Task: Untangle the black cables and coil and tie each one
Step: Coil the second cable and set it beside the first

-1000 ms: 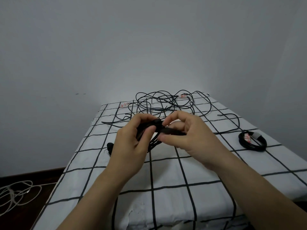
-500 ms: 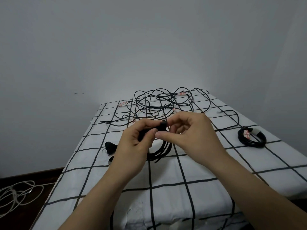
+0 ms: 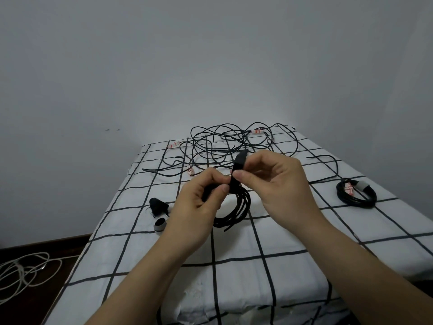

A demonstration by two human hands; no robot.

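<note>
A coiled black cable (image 3: 236, 211) hangs from my left hand (image 3: 199, 202), which grips its top above the table. My right hand (image 3: 274, 181) pinches a black strap (image 3: 237, 168) that stands up from the coil where the left hand grips it. Behind my hands lies a tangle of black cables (image 3: 225, 146) with red-and-white labelled ends. At the right, a coiled black cable with a grey tie (image 3: 356, 192) rests on the cloth.
The table carries a white cloth with a black grid (image 3: 281, 254). Left of my hands lie a black strap piece (image 3: 158, 206) and a grey roll (image 3: 160, 225). White cable (image 3: 21, 273) lies on the dark floor at the lower left. A grey wall stands behind.
My right hand has pulled the black strap upward from the coil. The coil hangs lower and more in view under my left hand.
</note>
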